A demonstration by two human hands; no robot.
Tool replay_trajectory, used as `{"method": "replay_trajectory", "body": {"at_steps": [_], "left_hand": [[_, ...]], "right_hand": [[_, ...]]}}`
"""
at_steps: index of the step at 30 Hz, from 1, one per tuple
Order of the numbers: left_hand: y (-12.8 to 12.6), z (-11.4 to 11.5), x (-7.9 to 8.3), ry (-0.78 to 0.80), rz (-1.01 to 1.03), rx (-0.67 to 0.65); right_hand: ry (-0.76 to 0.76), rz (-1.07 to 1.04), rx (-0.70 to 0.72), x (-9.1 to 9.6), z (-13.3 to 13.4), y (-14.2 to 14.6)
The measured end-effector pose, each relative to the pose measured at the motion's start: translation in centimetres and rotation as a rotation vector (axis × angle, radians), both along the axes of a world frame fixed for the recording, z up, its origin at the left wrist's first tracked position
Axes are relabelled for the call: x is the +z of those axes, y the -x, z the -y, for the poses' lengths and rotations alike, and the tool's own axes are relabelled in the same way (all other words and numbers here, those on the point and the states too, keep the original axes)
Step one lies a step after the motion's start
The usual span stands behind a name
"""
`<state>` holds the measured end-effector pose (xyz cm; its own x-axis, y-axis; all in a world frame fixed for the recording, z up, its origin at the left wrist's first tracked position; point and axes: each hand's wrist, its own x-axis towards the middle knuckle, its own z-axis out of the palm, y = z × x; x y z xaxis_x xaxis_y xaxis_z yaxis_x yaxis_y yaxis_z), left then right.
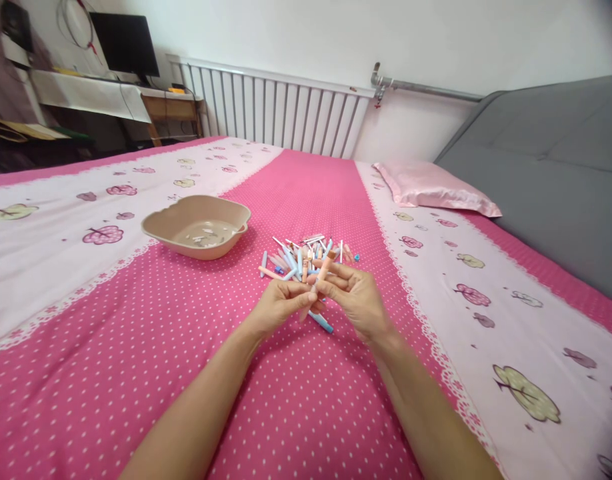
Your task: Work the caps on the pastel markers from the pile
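Observation:
An orange pen (324, 269) stands at a slant between my two hands, its upper end pointing up and away. My left hand (280, 305) pinches its lower part, where a paler, see-through section shows. Higher up, my right hand (360, 298) grips the same pen with thumb and fingers. Just beyond them lies a loose pile of pens and pen parts (291, 257) in light blue, pink, peach and white, partly hidden by my fingers. A blue pen piece (321, 323) rests on the sheet below my hands.
To the left of the pile sits a beige plastic basin (189, 251) with several small pale pieces on its bottom. All this lies on a pink dotted bedsheet (306, 413). A pink pillow (436, 185), grey headboard (551, 147), white radiator (276, 107) and desk monitor (126, 43) stand farther off.

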<state>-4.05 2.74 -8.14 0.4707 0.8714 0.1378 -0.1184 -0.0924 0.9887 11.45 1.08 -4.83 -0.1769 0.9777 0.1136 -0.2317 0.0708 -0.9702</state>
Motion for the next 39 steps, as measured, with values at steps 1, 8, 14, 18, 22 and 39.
{"method": "replay_trajectory", "body": {"at_steps": [1, 8, 14, 18, 22, 39], "left_hand": [[-0.1, -0.1, -0.1, -0.002, 0.000, 0.032], [-0.5, -0.1, -0.8, 0.026, -0.002, 0.173], [0.1, -0.4, 0.0, 0.077, 0.090, 0.275], [1.2, -1.0, 0.3, 0.129, 0.240, 0.405], [1.3, -1.2, 0.2, 0.144, 0.249, 0.409], [0.8, -1.2, 0.1, 0.143, 0.194, 0.468]], "right_hand": [[0.001, 0.003, -0.016, -0.1, 0.0, 0.1], [-0.081, 0.089, -0.089, -1.1, -0.1, 0.8], [-0.180, 0.167, -0.060, -0.2, -0.4, -0.4], [-0.180, 0.178, -0.272, 0.3, -1.1, -2.2], [-0.149, 0.320, -0.339, -0.9, -2.4, -3.6], [-0.304, 1.310, -0.067, -5.6, -2.8, -1.4]]}}
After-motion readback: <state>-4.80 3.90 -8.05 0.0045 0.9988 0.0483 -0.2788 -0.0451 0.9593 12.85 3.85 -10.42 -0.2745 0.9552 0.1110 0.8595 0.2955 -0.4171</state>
